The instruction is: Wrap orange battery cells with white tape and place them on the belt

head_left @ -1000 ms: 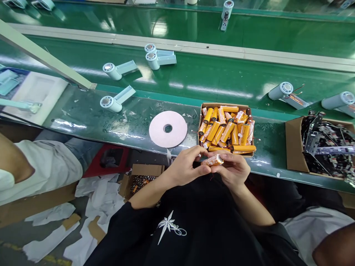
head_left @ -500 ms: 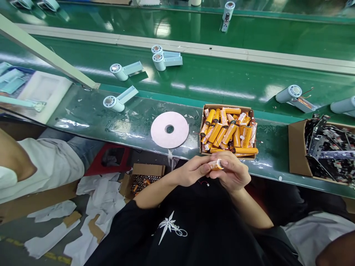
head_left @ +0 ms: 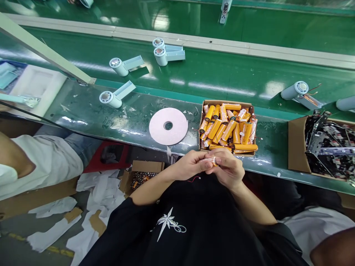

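Both my hands meet in front of my chest, just below the near edge of the bench. An orange battery (head_left: 214,161) with white tape on it is pinched between them; most of it is hidden by the fingers. My left hand (head_left: 195,164) is closed round one end, and my right hand (head_left: 229,168) grips the other with thumb and fingertips. A thin red wire (head_left: 195,178) with a small white plug hangs below my left hand. Right behind the hands, a cardboard box (head_left: 200,142) holds many orange batteries, several with white tape. Left of it lies a roll of white tape (head_left: 158,127).
Light-blue fan housings (head_left: 118,66) stand on the green conveyor (head_left: 222,74). A carton (head_left: 298,146) of dark electronic parts is at right. A slanted post (head_left: 50,51) and white foam tray (head_left: 44,88) are at left. People sit on both sides, and paper scraps (head_left: 102,195) litter the floor.
The battery has turned in my hands, so less of it shows, and both hands have shifted slightly left. At right, the fan housings on the conveyor have moved slightly rightward.
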The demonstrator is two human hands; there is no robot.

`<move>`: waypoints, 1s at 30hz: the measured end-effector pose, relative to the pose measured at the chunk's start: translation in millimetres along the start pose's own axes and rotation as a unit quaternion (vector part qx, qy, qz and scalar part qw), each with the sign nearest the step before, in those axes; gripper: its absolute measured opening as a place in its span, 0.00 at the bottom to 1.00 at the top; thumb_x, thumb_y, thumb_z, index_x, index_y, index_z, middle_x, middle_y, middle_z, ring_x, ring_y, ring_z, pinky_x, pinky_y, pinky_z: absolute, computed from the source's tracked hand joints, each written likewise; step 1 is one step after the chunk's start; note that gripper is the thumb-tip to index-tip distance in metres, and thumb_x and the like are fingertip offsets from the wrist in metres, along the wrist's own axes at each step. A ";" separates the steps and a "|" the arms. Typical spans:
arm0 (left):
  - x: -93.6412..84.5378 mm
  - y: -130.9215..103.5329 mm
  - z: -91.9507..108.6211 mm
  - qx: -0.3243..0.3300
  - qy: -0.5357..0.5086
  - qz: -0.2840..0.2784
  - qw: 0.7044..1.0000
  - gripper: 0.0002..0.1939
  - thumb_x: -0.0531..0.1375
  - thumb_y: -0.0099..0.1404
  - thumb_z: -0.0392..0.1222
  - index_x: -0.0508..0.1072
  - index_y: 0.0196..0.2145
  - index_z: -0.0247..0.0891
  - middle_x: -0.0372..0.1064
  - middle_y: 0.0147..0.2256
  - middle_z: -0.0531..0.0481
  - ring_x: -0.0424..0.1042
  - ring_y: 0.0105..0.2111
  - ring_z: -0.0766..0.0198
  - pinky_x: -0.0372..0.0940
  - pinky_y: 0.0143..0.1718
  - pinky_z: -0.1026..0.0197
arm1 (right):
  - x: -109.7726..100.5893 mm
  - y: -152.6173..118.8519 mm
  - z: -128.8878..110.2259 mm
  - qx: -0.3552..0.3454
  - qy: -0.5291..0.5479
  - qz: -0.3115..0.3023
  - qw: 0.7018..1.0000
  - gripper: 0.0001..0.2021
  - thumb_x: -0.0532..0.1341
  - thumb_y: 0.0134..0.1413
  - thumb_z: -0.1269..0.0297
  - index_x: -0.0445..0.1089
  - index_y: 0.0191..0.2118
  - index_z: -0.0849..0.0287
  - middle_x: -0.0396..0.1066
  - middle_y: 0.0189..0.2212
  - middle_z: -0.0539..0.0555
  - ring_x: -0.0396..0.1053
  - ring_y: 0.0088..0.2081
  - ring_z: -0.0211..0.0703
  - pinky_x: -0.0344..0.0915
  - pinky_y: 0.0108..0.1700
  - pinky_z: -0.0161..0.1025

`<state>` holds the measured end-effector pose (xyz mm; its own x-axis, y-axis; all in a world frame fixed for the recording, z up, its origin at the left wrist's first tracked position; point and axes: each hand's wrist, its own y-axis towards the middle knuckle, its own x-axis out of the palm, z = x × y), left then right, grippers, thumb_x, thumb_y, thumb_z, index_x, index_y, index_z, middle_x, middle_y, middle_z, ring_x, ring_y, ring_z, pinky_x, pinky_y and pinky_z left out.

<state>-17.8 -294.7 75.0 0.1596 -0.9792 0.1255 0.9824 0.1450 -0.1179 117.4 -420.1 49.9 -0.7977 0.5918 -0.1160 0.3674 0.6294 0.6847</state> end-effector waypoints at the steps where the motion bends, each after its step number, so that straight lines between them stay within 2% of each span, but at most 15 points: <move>1: -2.0 -1.8 0.9 0.006 0.011 -0.010 1.000 0.33 0.56 0.71 0.71 0.70 0.32 0.34 0.60 0.27 0.53 0.58 0.28 0.68 0.54 0.29 0.63 | 0.1 -1.8 1.1 0.016 0.018 0.006 1.000 0.17 0.75 0.63 0.61 0.71 0.53 0.45 0.82 0.38 0.51 0.82 0.40 0.52 0.81 0.39 0.52; 3: -6.0 -5.6 2.8 0.012 0.004 -0.048 0.999 0.29 0.55 0.74 0.67 0.70 0.37 0.34 0.63 0.30 0.52 0.61 0.30 0.66 0.57 0.32 0.63 | 0.6 -3.8 2.5 0.036 0.053 0.018 0.998 0.16 0.74 0.64 0.56 0.71 0.53 0.45 0.82 0.38 0.51 0.82 0.39 0.52 0.81 0.39 0.51; 5: -9.5 -8.8 4.0 0.007 -0.024 -0.074 0.997 0.26 0.55 0.75 0.64 0.70 0.38 0.34 0.66 0.31 0.50 0.64 0.31 0.64 0.60 0.34 0.62 | 1.0 -3.2 2.7 0.036 0.071 0.016 0.997 0.16 0.73 0.65 0.55 0.71 0.54 0.46 0.82 0.39 0.53 0.82 0.40 0.52 0.81 0.39 0.50; 8: -12.2 -11.1 3.4 -0.009 -0.032 -0.056 0.998 0.20 0.56 0.74 0.56 0.70 0.36 0.35 0.67 0.30 0.50 0.65 0.31 0.64 0.59 0.34 0.61 | 0.1 1.2 2.6 0.006 0.053 -0.020 0.998 0.18 0.74 0.64 0.60 0.72 0.55 0.46 0.82 0.41 0.54 0.82 0.41 0.53 0.81 0.38 0.51; 12: -12.1 -9.7 0.6 -0.024 0.024 -0.028 0.999 0.13 0.54 0.71 0.46 0.68 0.32 0.36 0.63 0.29 0.54 0.61 0.30 0.66 0.56 0.34 0.61 | -4.8 4.5 3.7 -0.031 -0.018 -0.070 0.997 0.23 0.76 0.60 0.69 0.73 0.57 0.46 0.82 0.41 0.53 0.82 0.39 0.52 0.82 0.38 0.50; 19: -9.5 -7.3 7.4 -0.064 0.123 -0.013 0.990 0.12 0.51 0.64 0.46 0.62 0.26 0.39 0.60 0.25 0.54 0.59 0.26 0.66 0.53 0.29 0.60 | -10.8 -3.5 3.8 -0.037 -0.072 -0.137 0.987 0.29 0.77 0.58 0.69 0.72 0.61 0.44 0.81 0.43 0.53 0.80 0.42 0.51 0.81 0.42 0.49; 25: -6.7 -8.8 9.3 -0.058 0.151 0.009 0.987 0.13 0.50 0.66 0.47 0.61 0.25 0.39 0.62 0.24 0.53 0.59 0.25 0.65 0.53 0.29 0.59 | -10.4 -2.5 -0.2 -0.053 -0.113 -0.152 0.980 0.25 0.73 0.63 0.72 0.71 0.61 0.45 0.81 0.42 0.53 0.79 0.43 0.50 0.80 0.42 0.48; 30: -4.1 -10.8 6.4 -0.050 0.146 0.031 0.988 0.13 0.51 0.67 0.43 0.61 0.25 0.39 0.61 0.23 0.54 0.59 0.25 0.66 0.53 0.29 0.60 | -10.4 -4.2 1.5 -0.040 -0.096 -0.135 0.985 0.24 0.75 0.61 0.71 0.72 0.59 0.46 0.81 0.41 0.53 0.80 0.42 0.50 0.81 0.42 0.49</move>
<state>-28.5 -291.3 82.1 0.1700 -0.9703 -0.1722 0.9545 0.2056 -0.2159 124.8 -428.2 47.1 -0.7526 0.4973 -0.4315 0.1084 0.7400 0.6638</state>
